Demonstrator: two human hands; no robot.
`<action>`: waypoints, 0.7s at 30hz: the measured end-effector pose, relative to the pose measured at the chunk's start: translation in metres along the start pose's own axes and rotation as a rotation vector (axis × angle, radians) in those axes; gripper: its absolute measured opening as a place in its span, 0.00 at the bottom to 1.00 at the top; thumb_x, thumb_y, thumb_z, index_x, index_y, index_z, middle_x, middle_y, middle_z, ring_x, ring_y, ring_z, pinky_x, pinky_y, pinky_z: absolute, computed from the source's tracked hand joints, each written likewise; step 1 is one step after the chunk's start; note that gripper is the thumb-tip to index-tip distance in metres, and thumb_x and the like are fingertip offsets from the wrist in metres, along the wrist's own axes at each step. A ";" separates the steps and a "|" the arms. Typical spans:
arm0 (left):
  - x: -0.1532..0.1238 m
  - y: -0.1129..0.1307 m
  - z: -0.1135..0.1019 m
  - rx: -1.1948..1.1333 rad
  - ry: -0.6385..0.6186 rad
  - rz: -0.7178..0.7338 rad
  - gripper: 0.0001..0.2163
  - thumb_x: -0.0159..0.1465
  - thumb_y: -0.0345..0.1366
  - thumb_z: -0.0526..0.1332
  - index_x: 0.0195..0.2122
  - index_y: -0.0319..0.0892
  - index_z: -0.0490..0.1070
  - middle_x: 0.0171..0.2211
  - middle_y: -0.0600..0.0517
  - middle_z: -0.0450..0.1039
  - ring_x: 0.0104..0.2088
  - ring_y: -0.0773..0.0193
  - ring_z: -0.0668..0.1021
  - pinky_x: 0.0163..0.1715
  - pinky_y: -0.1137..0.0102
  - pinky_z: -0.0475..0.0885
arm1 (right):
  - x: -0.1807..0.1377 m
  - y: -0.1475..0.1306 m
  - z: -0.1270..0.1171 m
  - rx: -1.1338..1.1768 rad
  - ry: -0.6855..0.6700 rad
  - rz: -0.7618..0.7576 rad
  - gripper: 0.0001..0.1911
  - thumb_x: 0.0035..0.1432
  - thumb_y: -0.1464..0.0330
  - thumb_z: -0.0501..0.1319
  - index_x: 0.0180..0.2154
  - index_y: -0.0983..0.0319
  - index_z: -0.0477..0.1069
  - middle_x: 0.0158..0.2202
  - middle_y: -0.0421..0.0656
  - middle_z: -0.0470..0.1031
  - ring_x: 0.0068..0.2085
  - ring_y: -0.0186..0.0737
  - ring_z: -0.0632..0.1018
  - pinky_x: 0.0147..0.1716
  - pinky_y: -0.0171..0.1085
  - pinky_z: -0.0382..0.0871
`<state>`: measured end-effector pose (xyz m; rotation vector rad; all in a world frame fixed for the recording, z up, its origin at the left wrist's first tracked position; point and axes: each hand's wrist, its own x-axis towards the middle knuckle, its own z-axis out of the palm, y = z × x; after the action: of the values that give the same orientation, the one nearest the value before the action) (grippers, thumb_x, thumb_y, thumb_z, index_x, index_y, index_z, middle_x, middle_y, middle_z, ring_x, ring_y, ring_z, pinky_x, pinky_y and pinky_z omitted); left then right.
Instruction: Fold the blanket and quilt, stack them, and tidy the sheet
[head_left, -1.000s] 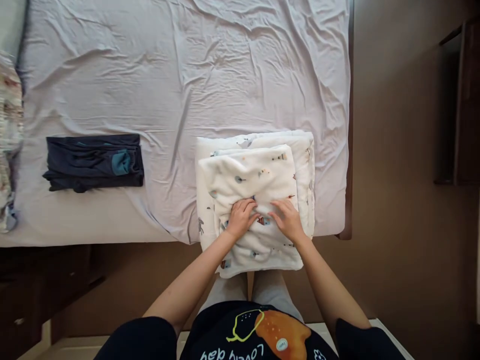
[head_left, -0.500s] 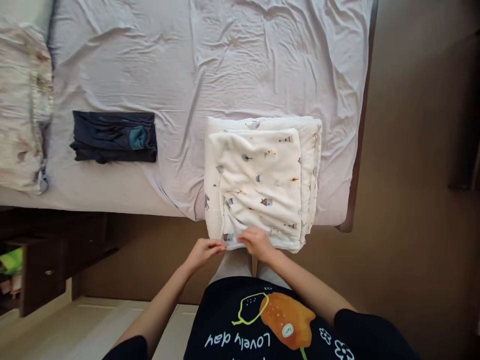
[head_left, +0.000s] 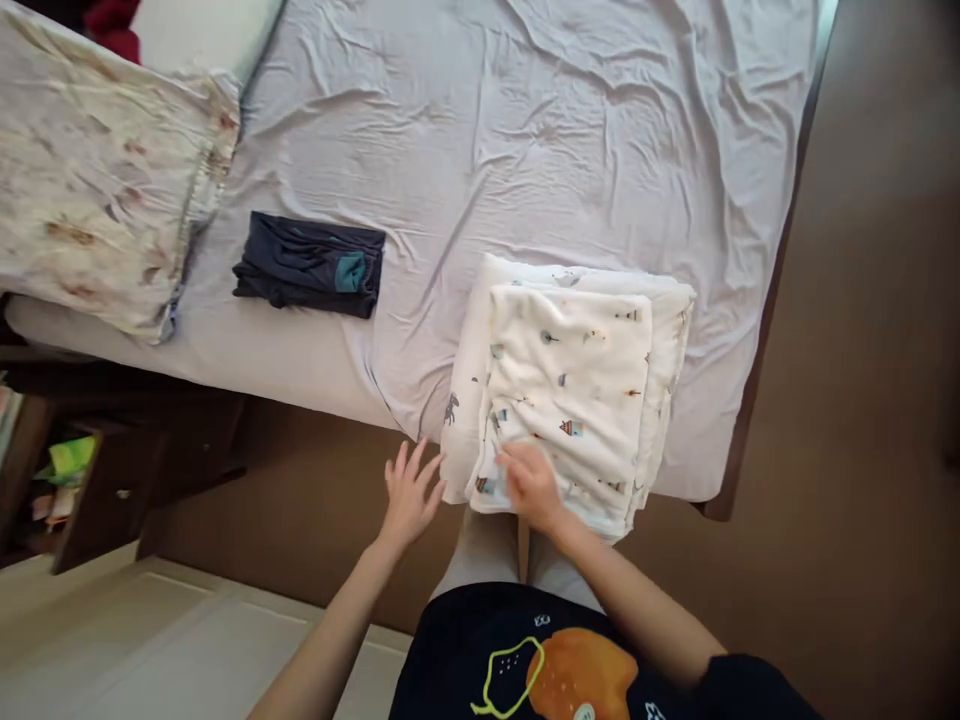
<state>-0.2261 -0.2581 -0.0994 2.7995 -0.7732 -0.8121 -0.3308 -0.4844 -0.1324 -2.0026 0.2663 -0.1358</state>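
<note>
A folded white blanket (head_left: 592, 370) with small printed houses and trees lies on a larger folded white cloth (head_left: 465, 400) at the bed's near edge. The lower end of the pile hangs slightly over that edge. My left hand (head_left: 409, 495) is in the air just left of the pile, its fingers spread and nothing in them. Over the blanket's near left part is my right hand (head_left: 531, 485), blurred, with fingers curled. Whether it touches or pinches the fabric cannot be made out.
The bed (head_left: 420, 130) has a wrinkled pale sheet. A folded dark garment (head_left: 307, 265) with a teal patch lies left of the pile. Farther left is a floral cloth (head_left: 112, 190). Below the bed's left side stands an open cabinet door (head_left: 109, 495).
My left hand has come off the blanket's near left corner and opened. My right hand has shifted slightly farther onto the blanket. The view has turned, moving the bed's contents rightward.
</note>
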 end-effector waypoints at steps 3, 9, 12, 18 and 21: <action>0.079 0.058 0.006 -0.240 0.256 0.159 0.29 0.61 0.48 0.61 0.62 0.44 0.62 0.67 0.38 0.53 0.69 0.43 0.49 0.64 0.43 0.49 | 0.024 0.058 -0.063 -0.288 0.450 0.333 0.20 0.62 0.63 0.56 0.54 0.61 0.67 0.57 0.55 0.67 0.60 0.53 0.66 0.59 0.59 0.58; 0.189 0.127 0.021 -0.649 0.315 -0.050 0.46 0.58 0.53 0.64 0.69 0.37 0.42 0.67 0.31 0.50 0.67 0.44 0.57 0.64 0.49 0.55 | 0.069 0.134 -0.136 -0.092 0.618 0.675 0.53 0.50 0.48 0.63 0.66 0.68 0.45 0.63 0.62 0.58 0.60 0.54 0.66 0.59 0.51 0.61; 0.217 0.127 0.011 -0.710 0.319 -0.031 0.42 0.59 0.50 0.64 0.68 0.41 0.45 0.64 0.36 0.56 0.64 0.48 0.62 0.63 0.55 0.60 | 0.108 0.142 -0.161 -0.046 0.497 0.626 0.51 0.47 0.49 0.65 0.66 0.63 0.48 0.59 0.56 0.64 0.55 0.50 0.71 0.55 0.47 0.65; 0.249 0.116 0.009 -0.610 0.393 0.086 0.34 0.63 0.49 0.60 0.66 0.40 0.54 0.54 0.37 0.67 0.56 0.50 0.70 0.57 0.56 0.65 | 0.155 0.167 -0.183 -0.205 0.481 0.554 0.25 0.53 0.50 0.58 0.45 0.61 0.69 0.39 0.47 0.75 0.42 0.49 0.74 0.48 0.49 0.67; 0.259 0.094 0.024 -0.578 0.452 -0.093 0.43 0.54 0.51 0.67 0.66 0.36 0.52 0.56 0.33 0.64 0.58 0.45 0.67 0.59 0.50 0.60 | 0.136 0.185 -0.177 -0.231 0.509 0.471 0.28 0.56 0.50 0.54 0.50 0.63 0.67 0.47 0.52 0.73 0.50 0.50 0.72 0.54 0.51 0.63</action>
<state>-0.0919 -0.4698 -0.2163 2.3591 -0.2750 -0.3109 -0.2607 -0.7491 -0.2259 -2.0460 1.1097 -0.3235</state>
